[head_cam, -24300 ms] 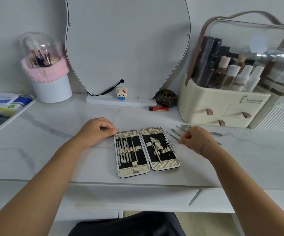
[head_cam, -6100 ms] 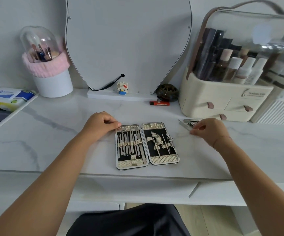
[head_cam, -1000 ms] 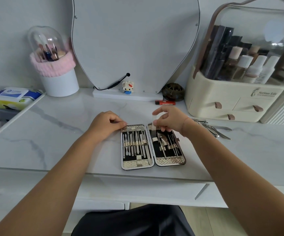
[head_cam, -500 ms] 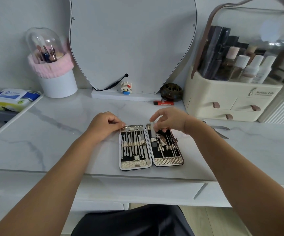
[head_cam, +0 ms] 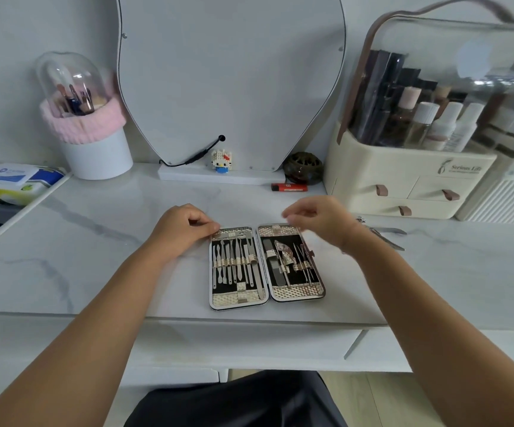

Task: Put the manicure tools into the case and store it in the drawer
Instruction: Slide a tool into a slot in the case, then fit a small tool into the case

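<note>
We are mid-loading: the open case (head_cam: 266, 266) lies near the bench's front edge, left hand (head_cam: 181, 231) curled, steadying it; right hand (head_cam: 317, 220) loosely open, empty. Next, fetch the remaining tools (head_cam: 385, 235) lying rightward.

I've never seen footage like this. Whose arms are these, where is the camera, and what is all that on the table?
There is no machine here: the arms belong to a person, and the single camera sits on their head, looking down at a marble-look table. The left hand rests closed against the top-left corner of an open manicure case, whose two halves hold small metal tools in loops. The right hand hovers above the case's top right and is blurred, but seems to hold nothing. A few loose tools lie on the table to the right. Behind stand a mirror, a brush holder and a cosmetics box.
</note>
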A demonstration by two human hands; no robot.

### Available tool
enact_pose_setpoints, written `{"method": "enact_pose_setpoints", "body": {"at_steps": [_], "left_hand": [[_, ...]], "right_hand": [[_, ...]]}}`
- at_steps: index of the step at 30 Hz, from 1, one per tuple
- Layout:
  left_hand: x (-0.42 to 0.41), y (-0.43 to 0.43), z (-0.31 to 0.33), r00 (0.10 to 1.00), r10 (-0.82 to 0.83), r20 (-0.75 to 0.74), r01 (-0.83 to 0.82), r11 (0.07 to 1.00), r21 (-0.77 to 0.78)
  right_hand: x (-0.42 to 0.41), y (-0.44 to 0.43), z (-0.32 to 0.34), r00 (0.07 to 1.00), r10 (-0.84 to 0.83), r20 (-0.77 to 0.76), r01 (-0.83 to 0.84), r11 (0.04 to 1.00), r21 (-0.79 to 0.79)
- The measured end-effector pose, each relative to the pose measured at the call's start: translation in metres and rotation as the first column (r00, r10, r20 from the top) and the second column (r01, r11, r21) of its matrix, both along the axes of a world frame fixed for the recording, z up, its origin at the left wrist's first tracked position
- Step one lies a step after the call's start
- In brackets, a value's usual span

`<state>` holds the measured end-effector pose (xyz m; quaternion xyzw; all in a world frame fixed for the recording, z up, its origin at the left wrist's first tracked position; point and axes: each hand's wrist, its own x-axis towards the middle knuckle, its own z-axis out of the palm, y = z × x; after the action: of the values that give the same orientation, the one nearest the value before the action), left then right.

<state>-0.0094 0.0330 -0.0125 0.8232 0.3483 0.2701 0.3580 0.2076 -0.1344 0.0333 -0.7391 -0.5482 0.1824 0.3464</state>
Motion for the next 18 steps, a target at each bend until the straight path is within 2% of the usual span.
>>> {"method": "enact_pose_setpoints", "body": {"at_steps": [3, 6, 15, 18], "left_hand": [[0.0, 0.0, -0.001, 1.0, -0.003, 0.009, 0.003, 1.0, -0.006], [0.0, 0.0, -0.001, 1.0, -0.003, 0.011, 0.003, 1.0, -0.009], [-0.002, -0.003, 0.002, 1.0, 0.007, -0.001, -0.007, 1.0, -0.02], [-0.001, -0.004, 0.003, 1.0, 0.007, 0.0, -0.007, 1.0, -0.023]], "right_hand": [[0.038, -0.028, -0.006, 0.948, -0.312, 0.065, 0.302, 0.945, 0.127], [0.065, -0.057, -0.014, 0.874, -0.483, 0.058, 0.477, 0.874, 0.095], [0.064, -0.049, -0.026, 0.857, -0.464, 0.223, 0.488, 0.87, -0.066], [0.059, -0.046, -0.017, 0.869, -0.407, 0.28, 0.456, 0.88, -0.137]]}}
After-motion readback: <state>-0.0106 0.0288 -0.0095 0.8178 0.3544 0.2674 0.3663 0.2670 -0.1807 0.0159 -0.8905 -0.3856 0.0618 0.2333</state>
